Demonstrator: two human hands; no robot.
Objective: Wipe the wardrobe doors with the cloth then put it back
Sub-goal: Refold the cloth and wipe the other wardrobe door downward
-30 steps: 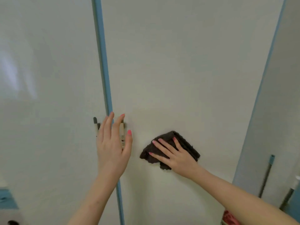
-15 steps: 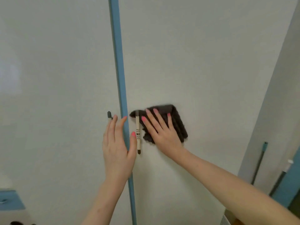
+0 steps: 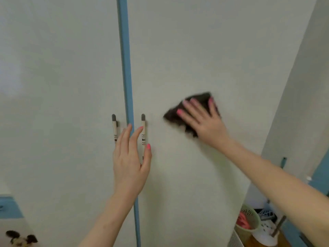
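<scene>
Two pale wardrobe doors fill the view, the left door point(image 3: 58, 104) and the right door point(image 3: 204, 50), split by a blue vertical strip point(image 3: 125, 59). Each door has a slim handle beside the strip, the left handle point(image 3: 114, 127) and the right handle point(image 3: 143, 129). My right hand point(image 3: 203, 120) presses a dark brown cloth point(image 3: 179, 116) flat against the right door, right of its handle; the cloth is blurred. My left hand point(image 3: 130, 161) rests flat with fingers spread over the strip, its thumb beside the right handle, holding nothing.
At the lower right, past the wardrobe's edge, stand a pale green perforated basket point(image 3: 249, 220) with something red in it and a white object point(image 3: 265, 236) on the floor. A blue panel point(image 3: 9, 207) and a small dark toy point(image 3: 20, 237) sit at the lower left.
My right hand slid the cloth up toward the right handle, then away to the right across the door. My left hand stayed over the strip near the handles.
</scene>
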